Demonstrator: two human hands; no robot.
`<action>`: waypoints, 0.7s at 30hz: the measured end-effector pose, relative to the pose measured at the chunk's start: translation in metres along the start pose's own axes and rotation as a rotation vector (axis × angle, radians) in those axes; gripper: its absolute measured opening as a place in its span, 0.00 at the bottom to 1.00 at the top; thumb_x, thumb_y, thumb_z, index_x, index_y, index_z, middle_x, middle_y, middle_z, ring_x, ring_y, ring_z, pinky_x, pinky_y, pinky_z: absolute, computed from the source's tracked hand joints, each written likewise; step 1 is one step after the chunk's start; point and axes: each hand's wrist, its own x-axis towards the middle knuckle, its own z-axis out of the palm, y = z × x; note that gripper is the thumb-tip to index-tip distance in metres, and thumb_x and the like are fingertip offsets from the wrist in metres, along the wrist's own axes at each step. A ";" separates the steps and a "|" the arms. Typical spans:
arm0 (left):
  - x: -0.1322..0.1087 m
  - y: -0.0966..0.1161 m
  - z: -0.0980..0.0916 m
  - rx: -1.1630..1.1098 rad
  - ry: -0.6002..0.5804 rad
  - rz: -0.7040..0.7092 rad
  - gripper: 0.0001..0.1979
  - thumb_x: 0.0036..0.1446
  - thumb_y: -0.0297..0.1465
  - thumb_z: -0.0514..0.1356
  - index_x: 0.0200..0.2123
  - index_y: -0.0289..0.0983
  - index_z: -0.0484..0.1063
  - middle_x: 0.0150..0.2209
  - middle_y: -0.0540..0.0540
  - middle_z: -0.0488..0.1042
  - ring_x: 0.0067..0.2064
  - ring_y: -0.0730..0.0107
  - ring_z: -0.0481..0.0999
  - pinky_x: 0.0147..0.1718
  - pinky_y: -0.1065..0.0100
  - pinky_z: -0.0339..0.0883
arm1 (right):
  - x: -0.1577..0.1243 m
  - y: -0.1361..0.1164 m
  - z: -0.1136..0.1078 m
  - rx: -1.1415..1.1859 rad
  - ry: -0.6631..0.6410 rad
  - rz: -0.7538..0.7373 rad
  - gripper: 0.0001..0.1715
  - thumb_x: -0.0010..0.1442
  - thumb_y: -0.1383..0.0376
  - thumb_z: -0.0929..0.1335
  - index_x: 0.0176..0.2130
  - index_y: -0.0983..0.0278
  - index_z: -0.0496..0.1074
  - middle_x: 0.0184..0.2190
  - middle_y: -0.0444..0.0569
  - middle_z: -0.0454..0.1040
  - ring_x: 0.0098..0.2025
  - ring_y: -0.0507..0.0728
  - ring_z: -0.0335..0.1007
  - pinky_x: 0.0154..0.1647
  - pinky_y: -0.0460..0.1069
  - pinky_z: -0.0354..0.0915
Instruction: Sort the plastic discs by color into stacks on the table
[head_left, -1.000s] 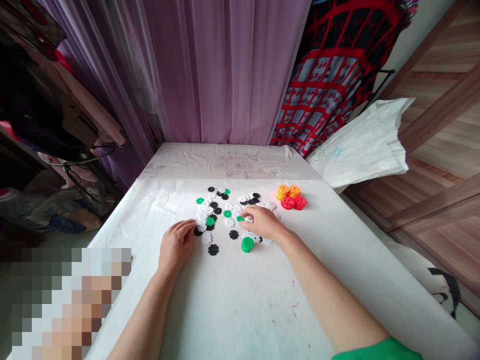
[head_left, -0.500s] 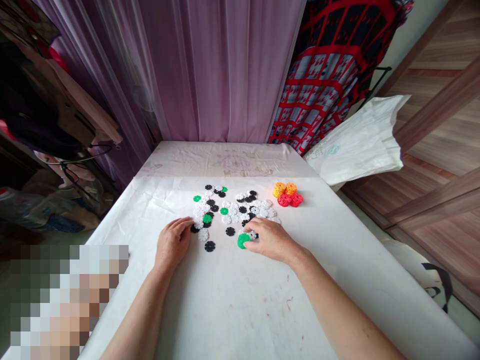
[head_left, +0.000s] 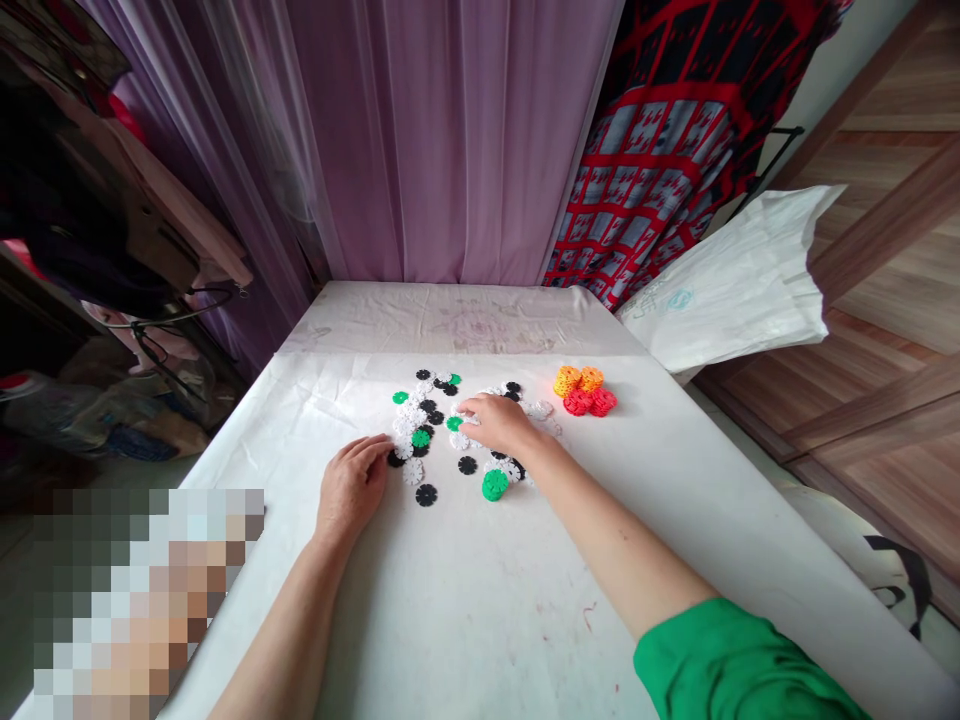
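Observation:
Notched plastic snowflake discs lie loose on the white-covered table, among them white discs (head_left: 413, 471), black discs (head_left: 426, 495) and a few green ones. My right hand (head_left: 495, 421) reaches over the middle of them, thumb and fingers apart beside a loose green disc (head_left: 454, 424). Nearer to me stands a short stack of green discs (head_left: 495, 485), touched by neither hand. My left hand (head_left: 355, 488) rests on the table at the left edge of the spread, fingers loosely bent, close to a black disc (head_left: 395, 459). Nothing shows in its grasp. The right forearm and hand cover some discs.
Stacks of orange discs (head_left: 577, 380) and red discs (head_left: 590, 402) stand together at the back right. A white bag (head_left: 735, 290) leans by the table's right side. Purple curtains (head_left: 442, 140) hang beyond the far edge. Clothes (head_left: 172, 200) hang at left.
My right hand has let go of the green stack and moved forward and left to the loose green disc. The left hand keeps its place. The view has shifted slightly.

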 end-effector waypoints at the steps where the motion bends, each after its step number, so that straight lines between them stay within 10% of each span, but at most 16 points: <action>1: 0.000 0.000 0.000 -0.002 -0.002 0.001 0.16 0.61 0.31 0.51 0.41 0.42 0.79 0.47 0.48 0.81 0.50 0.61 0.79 0.52 0.59 0.72 | 0.004 -0.005 0.002 -0.037 -0.021 0.005 0.18 0.59 0.59 0.68 0.49 0.56 0.76 0.49 0.48 0.77 0.50 0.58 0.73 0.46 0.48 0.63; 13: 0.000 0.000 0.000 0.005 -0.009 -0.010 0.16 0.61 0.32 0.51 0.41 0.42 0.79 0.47 0.48 0.81 0.50 0.60 0.79 0.52 0.58 0.72 | 0.026 -0.029 0.004 -0.149 -0.095 0.147 0.14 0.55 0.62 0.69 0.43 0.60 0.78 0.45 0.53 0.80 0.48 0.62 0.75 0.43 0.51 0.66; 21: 0.001 0.001 0.000 -0.005 -0.006 -0.016 0.16 0.61 0.32 0.51 0.41 0.42 0.80 0.48 0.48 0.81 0.50 0.60 0.78 0.52 0.58 0.72 | -0.051 0.004 -0.009 0.346 0.123 0.116 0.12 0.51 0.65 0.71 0.38 0.57 0.76 0.38 0.42 0.80 0.37 0.53 0.73 0.40 0.47 0.64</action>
